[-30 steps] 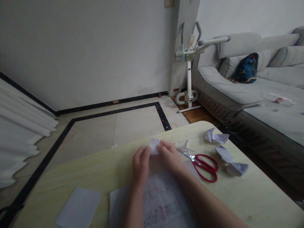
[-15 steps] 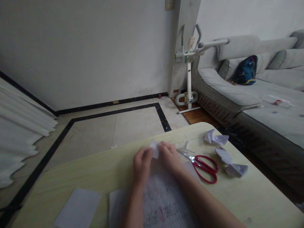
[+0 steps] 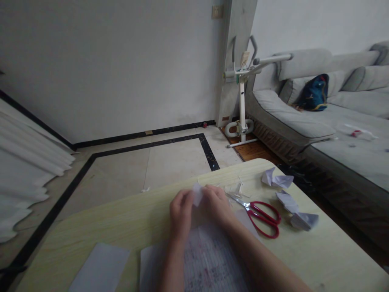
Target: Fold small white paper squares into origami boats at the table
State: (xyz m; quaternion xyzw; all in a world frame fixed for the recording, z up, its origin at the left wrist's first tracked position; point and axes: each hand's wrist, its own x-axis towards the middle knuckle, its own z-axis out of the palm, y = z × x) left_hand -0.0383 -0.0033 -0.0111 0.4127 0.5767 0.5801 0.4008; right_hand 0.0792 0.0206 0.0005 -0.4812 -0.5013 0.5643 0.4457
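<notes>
A small piece of white paper (image 3: 197, 195) is pinched between my two hands near the table's far edge. My left hand (image 3: 181, 207) has its thumb and fingers closed on the paper's left side. My right hand (image 3: 216, 202) grips the right side, its fingers curled and partly hiding the paper. Below my forearms lies a lined sheet with handwriting (image 3: 209, 259). Scissors with red handles (image 3: 263, 218) rest just right of my right hand, blades pointing toward thin paper scraps (image 3: 238, 190).
Folded paper pieces (image 3: 278, 178) and more folded paper (image 3: 304, 220) lie along the table's right side. A blank white sheet (image 3: 100, 267) is at the front left. Beyond the table (image 3: 146, 215) stand a white exercise machine (image 3: 242, 101) and a grey sofa (image 3: 358, 154).
The small paper between my hands has tilted a little, its lower corner now pointing down. Both hands stay in nearly the same place; the whole view has shifted slightly.
</notes>
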